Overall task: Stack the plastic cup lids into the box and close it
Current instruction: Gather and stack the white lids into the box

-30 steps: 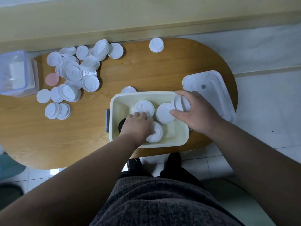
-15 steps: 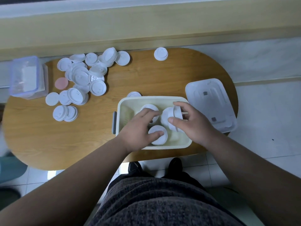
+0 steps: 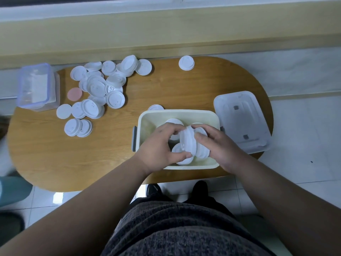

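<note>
At far left I see a clear lidded container (image 3: 36,87) on the oval wooden table (image 3: 166,85). Beside it lies a loose pile of white cup lids (image 3: 100,85), with one pink disc (image 3: 74,94) among them. A single lid (image 3: 186,63) sits apart near the far edge. The cream box (image 3: 147,119) stands open at the near edge, lids inside. My left hand (image 3: 156,146) and right hand (image 3: 216,143) are both curled around a short stack of lids (image 3: 191,143), held on edge over the box. The box lid (image 3: 239,119) lies just right.
</note>
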